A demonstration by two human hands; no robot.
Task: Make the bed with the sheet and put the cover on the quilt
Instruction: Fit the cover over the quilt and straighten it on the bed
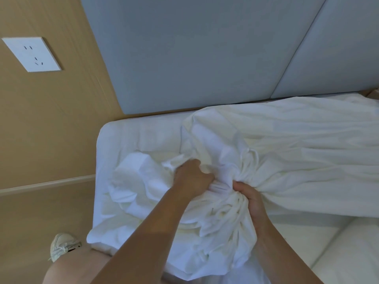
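A person's left hand (192, 177) and right hand (251, 198), close together, each grip a fistful of the bunched white quilt cover (287, 156) at the corner of the bed (127, 136), its length trailing right below the grey padded headboard (184, 58). A wall socket (32, 54) sits at left.

The only view comes from a wide-angle camera worn on the person's head. It faces forward and steeply down over the near corner of the bed (114, 136). It is close enough that both forearms run up from the bottom edge, and the left hand (192, 177) and right hand (248, 199) sit mid-frame in the white bedding (225, 222). The frame is rolled, so the grey headboard (184, 54) slants across the top. A wall socket (31, 54) lies at the left edge and a shoe (61, 245) at lower left.
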